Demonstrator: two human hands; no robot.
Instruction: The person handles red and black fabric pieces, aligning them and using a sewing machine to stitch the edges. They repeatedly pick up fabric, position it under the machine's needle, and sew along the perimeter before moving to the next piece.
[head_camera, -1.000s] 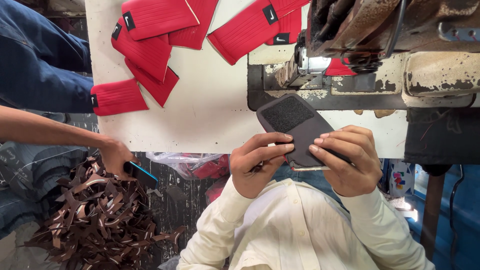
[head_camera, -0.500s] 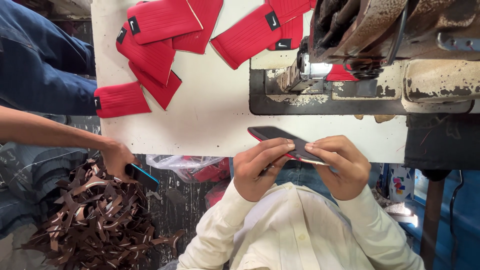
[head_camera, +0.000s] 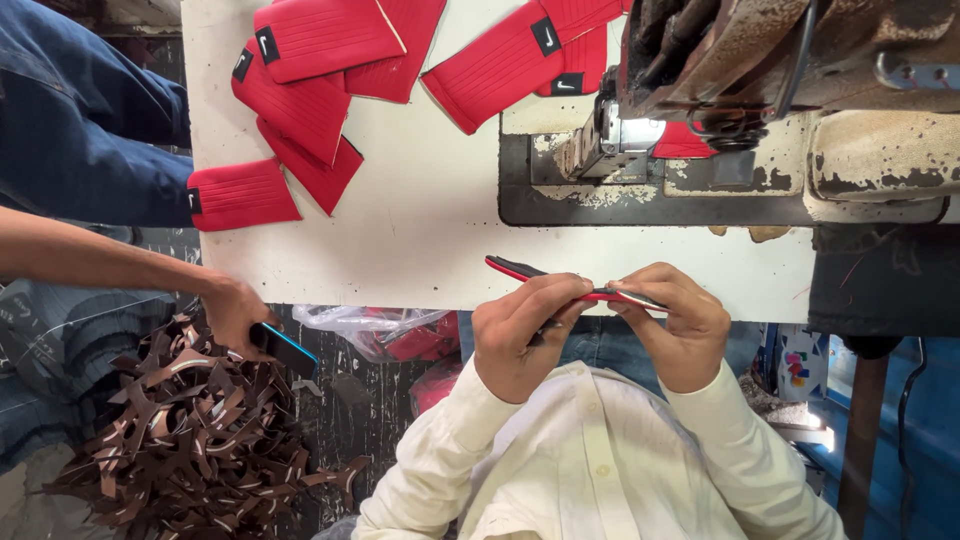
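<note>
Spreading across the upper half of the view, a white counter (head_camera: 420, 230) carries a scatter of red padded pieces (head_camera: 320, 95) with small black tags, fanned in a loose heap toward its far left corner. A worn, rust-flecked sewing machine (head_camera: 760, 90) sits on the counter's right part, its dark bed plate just beyond the person's hands. Below the counter edge a clear plastic bag (head_camera: 385, 335) holds more red material, and a tangled pile of brown cut strips (head_camera: 190, 430) lies on the floor to the left. A co-worker in a blue sleeve reaches in from the left, their hand (head_camera: 235, 315) gripping a dark phone-like object (head_camera: 285, 350) over that pile.

The person, in a cream shirt, holds a flat piece (head_camera: 560, 282), red on one face and dark on the other, at the near counter edge. The left hand (head_camera: 520, 335) pinches it from below with fingers curled tight; the right hand (head_camera: 675, 325) clamps its other end between thumb and fingertips.

A second ago the piece showed its broad dark face upward; half a second ago it was tilting; now it is turned nearly edge-on, seen as a thin red-and-dark line. Both hands have kept their grip throughout.
</note>
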